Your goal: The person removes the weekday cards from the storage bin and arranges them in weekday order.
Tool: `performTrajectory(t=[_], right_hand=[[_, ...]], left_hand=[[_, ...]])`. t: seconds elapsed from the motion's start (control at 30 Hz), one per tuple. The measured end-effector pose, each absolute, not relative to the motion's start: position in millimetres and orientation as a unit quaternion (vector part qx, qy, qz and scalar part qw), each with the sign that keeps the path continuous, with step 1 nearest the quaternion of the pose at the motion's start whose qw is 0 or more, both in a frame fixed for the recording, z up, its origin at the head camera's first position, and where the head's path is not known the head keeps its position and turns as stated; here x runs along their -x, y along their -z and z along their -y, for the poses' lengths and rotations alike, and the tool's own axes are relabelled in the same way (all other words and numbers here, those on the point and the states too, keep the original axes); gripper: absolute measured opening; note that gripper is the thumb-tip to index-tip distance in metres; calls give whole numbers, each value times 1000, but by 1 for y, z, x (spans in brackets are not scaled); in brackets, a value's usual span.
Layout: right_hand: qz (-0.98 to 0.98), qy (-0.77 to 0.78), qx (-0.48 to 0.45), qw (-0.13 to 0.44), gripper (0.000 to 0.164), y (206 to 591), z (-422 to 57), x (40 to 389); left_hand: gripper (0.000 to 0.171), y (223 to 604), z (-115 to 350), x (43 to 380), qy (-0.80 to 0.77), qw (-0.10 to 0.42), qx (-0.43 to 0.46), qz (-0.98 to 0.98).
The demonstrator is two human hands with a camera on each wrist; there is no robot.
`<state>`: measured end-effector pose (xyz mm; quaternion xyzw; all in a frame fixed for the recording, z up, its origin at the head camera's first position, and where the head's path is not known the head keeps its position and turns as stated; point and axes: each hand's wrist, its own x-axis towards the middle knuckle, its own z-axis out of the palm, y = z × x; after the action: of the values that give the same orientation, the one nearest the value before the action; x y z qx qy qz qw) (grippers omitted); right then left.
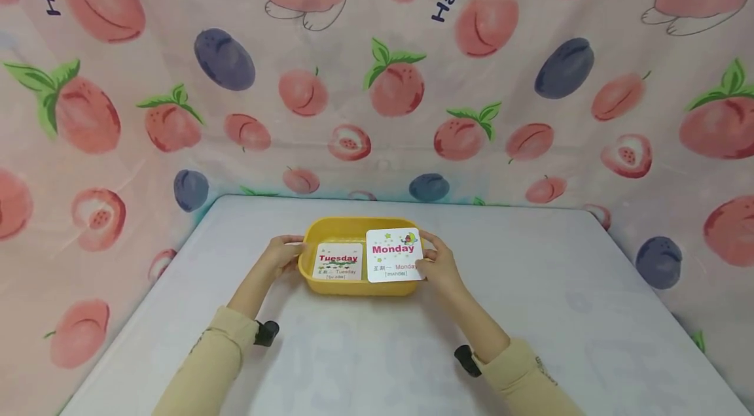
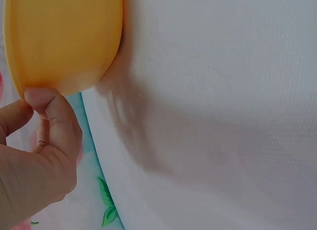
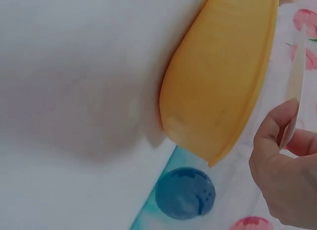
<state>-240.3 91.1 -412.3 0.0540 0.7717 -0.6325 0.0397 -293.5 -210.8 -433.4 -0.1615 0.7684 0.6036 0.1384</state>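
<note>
A yellow plastic basin (image 1: pixel 341 227) stands on the white table. My left hand (image 1: pixel 281 255) pinches its left rim between thumb and fingers, as the left wrist view shows at the rim of the basin (image 2: pixel 64 36). Inside, on the left, lies a white card (image 1: pixel 339 261) printed "Tuesday". My right hand (image 1: pixel 438 265) pinches the right edge of a "Monday" card (image 1: pixel 393 258). That card is above the right part of the basin and hides what lies below it. In the right wrist view the card (image 3: pixel 297 76) appears edge-on, apart from the basin's rim.
A white-covered table (image 1: pixel 365 350) spreads around the basin. Behind it hangs a pink cloth (image 1: pixel 347 50) printed with peaches, plums and rabbits. Both forearms have beige sleeves (image 1: pixel 206 357) and a black device (image 1: pixel 268 333) at the wrist.
</note>
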Motion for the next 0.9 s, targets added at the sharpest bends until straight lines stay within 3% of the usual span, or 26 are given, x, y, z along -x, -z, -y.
performTrajectory(t=[0.9], right_hand=[[-798, 595, -77, 56, 70, 419, -163, 219]], left_hand=[[42, 432, 210, 294, -599, 142, 178, -768]])
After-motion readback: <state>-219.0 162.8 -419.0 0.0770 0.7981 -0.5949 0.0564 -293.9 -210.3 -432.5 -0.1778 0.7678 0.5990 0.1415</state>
